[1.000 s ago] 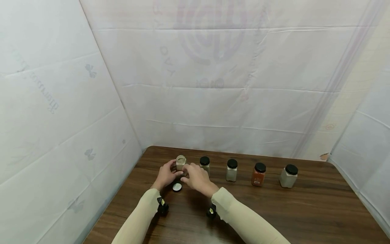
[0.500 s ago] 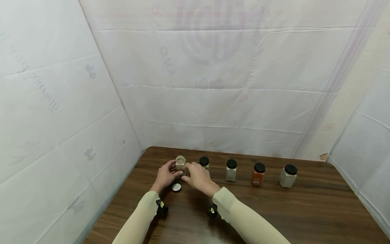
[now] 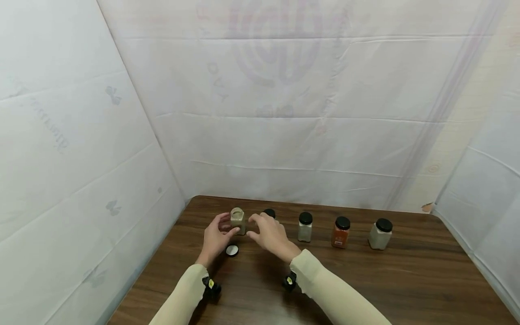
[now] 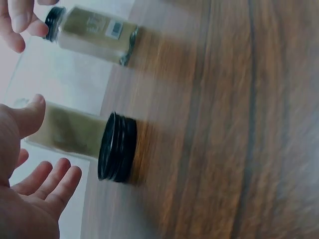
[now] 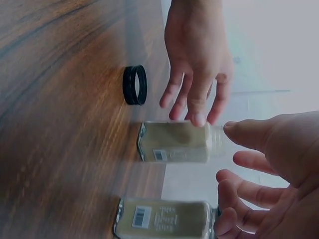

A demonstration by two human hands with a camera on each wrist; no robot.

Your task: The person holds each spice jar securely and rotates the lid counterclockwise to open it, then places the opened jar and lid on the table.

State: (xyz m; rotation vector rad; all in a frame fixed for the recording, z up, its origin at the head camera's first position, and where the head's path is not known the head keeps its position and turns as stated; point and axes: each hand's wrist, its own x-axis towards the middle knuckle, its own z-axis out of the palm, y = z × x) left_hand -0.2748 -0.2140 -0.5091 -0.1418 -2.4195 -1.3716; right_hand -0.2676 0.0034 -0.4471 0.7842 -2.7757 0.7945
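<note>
An uncapped clear jar (image 3: 238, 222) of beige-green powder stands upright at the table's left. My left hand (image 3: 215, 238) is around its near left side, thumb across the front and fingers extended beyond. In the right wrist view, its fingertips come right to the side of the jar (image 5: 174, 142). My right hand (image 3: 271, 233) hovers just right of the jar, fingers loosely bent and nothing in them. A black lid (image 3: 232, 250) lies inside up on the wood, in front of the jar. Behind my right hand, a black-capped jar (image 3: 270, 213) is partly hidden.
To the right, in a loose row, stand a capped pale-powder jar (image 3: 305, 228), an orange-red jar (image 3: 340, 232) and a wider pale jar (image 3: 380, 234). White cloth walls (image 3: 260, 140) enclose the brown wooden table (image 3: 365, 284) at the back and sides.
My right hand has drawn away from the uncapped jar to the right, leaving a gap. The left hand stays by the jar. The head view has shifted slightly.
</note>
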